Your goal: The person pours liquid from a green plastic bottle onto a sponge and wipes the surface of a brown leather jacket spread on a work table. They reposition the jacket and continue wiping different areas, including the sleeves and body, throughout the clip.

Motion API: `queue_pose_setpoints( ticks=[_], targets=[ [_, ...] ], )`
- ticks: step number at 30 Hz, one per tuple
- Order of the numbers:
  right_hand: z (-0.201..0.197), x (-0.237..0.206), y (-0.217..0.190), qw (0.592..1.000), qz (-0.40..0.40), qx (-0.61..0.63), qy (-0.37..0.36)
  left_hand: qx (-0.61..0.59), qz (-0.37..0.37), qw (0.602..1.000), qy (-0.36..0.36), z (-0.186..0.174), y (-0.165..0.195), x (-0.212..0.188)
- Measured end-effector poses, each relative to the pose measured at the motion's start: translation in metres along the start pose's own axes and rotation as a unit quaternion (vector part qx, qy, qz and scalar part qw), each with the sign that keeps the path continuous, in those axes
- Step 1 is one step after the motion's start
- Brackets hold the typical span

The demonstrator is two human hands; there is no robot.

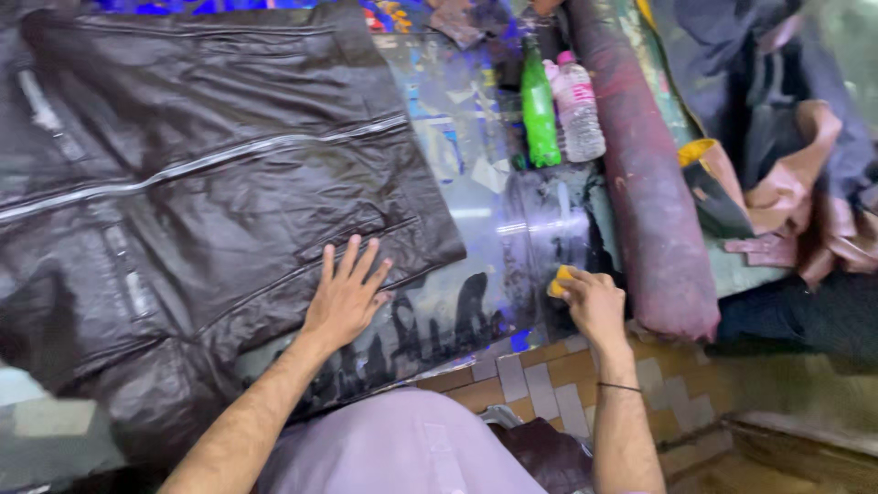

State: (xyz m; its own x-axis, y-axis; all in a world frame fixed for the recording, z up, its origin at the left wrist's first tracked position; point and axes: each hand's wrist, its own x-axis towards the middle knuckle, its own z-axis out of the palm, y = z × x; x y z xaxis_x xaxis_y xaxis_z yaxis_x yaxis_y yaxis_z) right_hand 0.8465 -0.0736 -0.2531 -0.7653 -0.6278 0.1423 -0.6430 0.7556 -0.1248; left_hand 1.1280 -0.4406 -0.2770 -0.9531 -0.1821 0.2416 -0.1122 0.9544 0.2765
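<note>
Head view, nearest first: the left hand (pixel 346 295) lies flat, fingers spread, pinning the near edge of a dark leather panel (pixel 210 174); its grip is open, holding nothing. The right hand (pixel 593 302) pinches a small yellow sponge (pixel 559 279), its grip closed on it, on the glossy surface (pixel 494 229) just beside the panel. The leather looks limp, smooth and likely slippery, best held by pressing flat or taking an edge. Farther off stand a green bottle (pixel 539 105), a clear bottle (pixel 579 105) and a maroon roll (pixel 645 183).
</note>
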Motion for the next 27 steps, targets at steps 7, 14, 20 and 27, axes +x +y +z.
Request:
queue_pose_setpoints(
  ticks=[7, 14, 20, 27],
  targets=[
    [0.009, -0.016, -0.037, 0.995, 0.049, -0.045, 0.068, 0.017, 0.022, 0.999, 0.047, -0.019, -0.033, -0.014],
    [0.012, -0.02, -0.1, 0.989, 0.137, -0.062, -0.013, 0.01, 0.049, 0.998, 0.023, -0.034, -0.06, -0.02],
    [0.027, -0.025, -0.247, 0.96, -0.093, 0.217, 0.147, 0.028, 0.087, 0.996, 0.011, -0.035, -0.059, -0.022],
    [0.057, 0.007, -0.319, 0.979, -0.12, -0.016, 0.164, 0.005, 0.036, 0.999, -0.033, -0.054, -0.091, -0.033]
  ],
)
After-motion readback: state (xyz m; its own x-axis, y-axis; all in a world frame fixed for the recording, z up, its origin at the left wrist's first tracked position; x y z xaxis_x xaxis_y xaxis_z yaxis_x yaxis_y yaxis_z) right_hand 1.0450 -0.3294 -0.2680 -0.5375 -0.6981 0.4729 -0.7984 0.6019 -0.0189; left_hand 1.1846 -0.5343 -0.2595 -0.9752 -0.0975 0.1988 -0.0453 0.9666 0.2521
